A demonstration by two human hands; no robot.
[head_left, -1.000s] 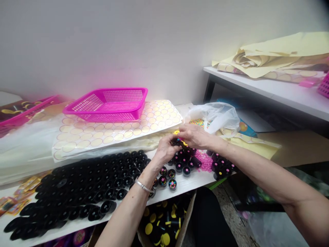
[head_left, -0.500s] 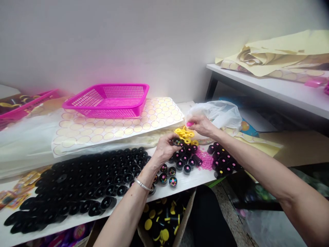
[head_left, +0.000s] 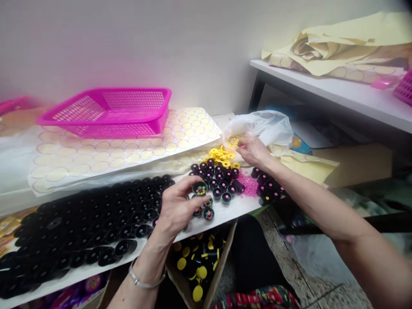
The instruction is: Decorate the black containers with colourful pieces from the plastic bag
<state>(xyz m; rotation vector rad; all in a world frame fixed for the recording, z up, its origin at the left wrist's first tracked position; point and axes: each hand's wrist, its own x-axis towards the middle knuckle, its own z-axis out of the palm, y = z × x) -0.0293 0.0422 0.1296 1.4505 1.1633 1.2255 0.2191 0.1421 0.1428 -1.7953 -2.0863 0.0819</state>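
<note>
Between the thumb and fingers of my left hand [head_left: 174, 208] is a small round black cup [head_left: 200, 188] with multicoloured beads inside, held above the table edge. Just below it stand other black cups with beads [head_left: 209, 214]. My right hand [head_left: 255, 151] has its fingers pinched together at the mouth of a clear plastic bag [head_left: 268, 124]. Multicoloured beads [head_left: 233, 140] show in the bag beside the fingertips. What the right fingers hold is hidden. Near that hand are yellow rings [head_left: 222, 155], black cups with pink centres [head_left: 219, 176] and a heap of small pink pieces [head_left: 249, 184].
Rows of black cups [head_left: 96, 219] cover the table's left side. Behind them a pink basket [head_left: 128, 126] rests on a sheet of round stickers [head_left: 189, 133]. Below the table edge stands a carton of black and yellow pieces [head_left: 201, 272]. A white shelf [head_left: 337, 94] juts out at right.
My left hand has brought the black cup toward me and to the left. My right hand has moved to the beads in the bag; the pink piece seen in its fingers is now hidden. The view has shifted.
</note>
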